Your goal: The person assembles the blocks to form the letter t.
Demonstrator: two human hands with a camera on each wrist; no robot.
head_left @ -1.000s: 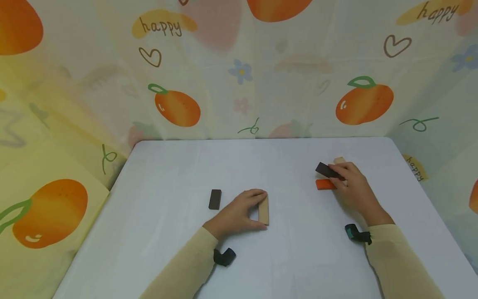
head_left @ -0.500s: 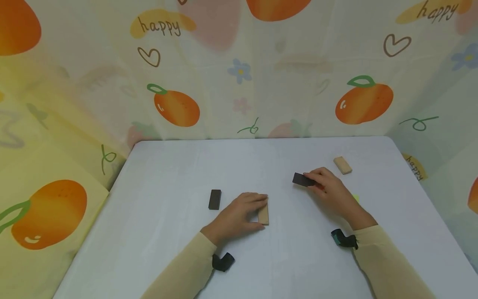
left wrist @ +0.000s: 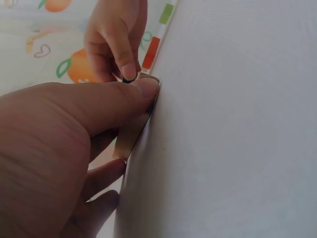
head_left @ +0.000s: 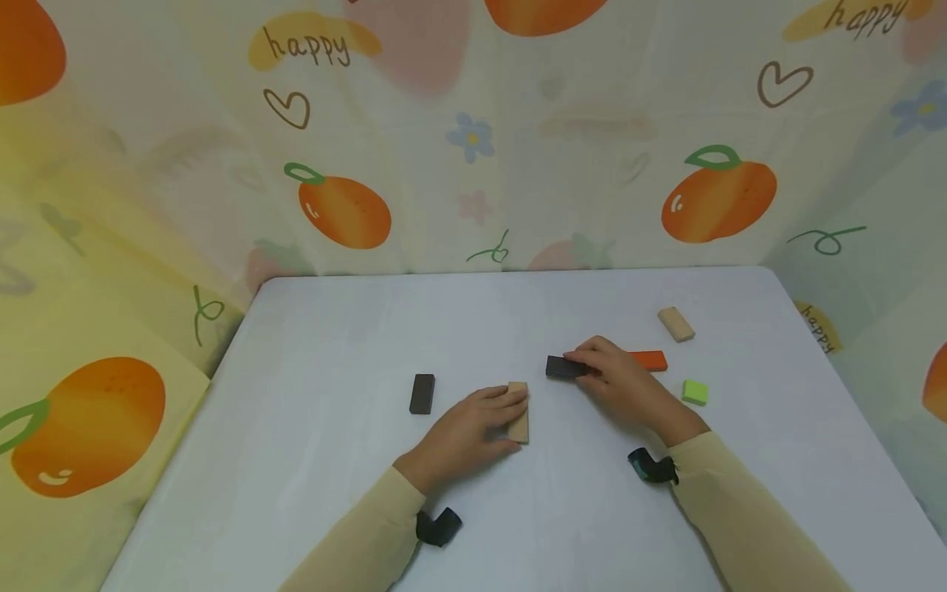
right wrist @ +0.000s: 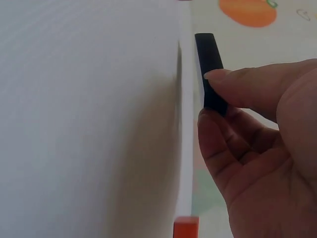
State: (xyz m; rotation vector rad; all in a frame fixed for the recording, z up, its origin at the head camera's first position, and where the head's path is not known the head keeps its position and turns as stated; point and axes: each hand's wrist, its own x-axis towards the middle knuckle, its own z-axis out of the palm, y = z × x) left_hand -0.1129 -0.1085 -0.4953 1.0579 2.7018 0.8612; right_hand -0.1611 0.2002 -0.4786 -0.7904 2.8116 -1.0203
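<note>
1. I observe the left hand [head_left: 468, 423] gripping a long wooden block [head_left: 519, 431] end to end on the desk [head_left: 333, 337].
2. The right hand [head_left: 621, 382] pinches a dark block [head_left: 561, 367] between thumb and fingers.
3. Second dark block [head_left: 422, 394]: left of the left hand, apart.
4. Beyond and right of the right hand: orange block [head_left: 653, 361], green block [head_left: 695, 392], short wooden block [head_left: 676, 324].

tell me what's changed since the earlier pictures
The right hand has carried its dark block left and slightly toward the person, nearer the left hand. The green block has come into view. The left hand's fingers have shifted back, baring the far end of the wooden block. Nothing was let go or newly picked up. The other dark block and the pale block at far right stayed put.
</note>
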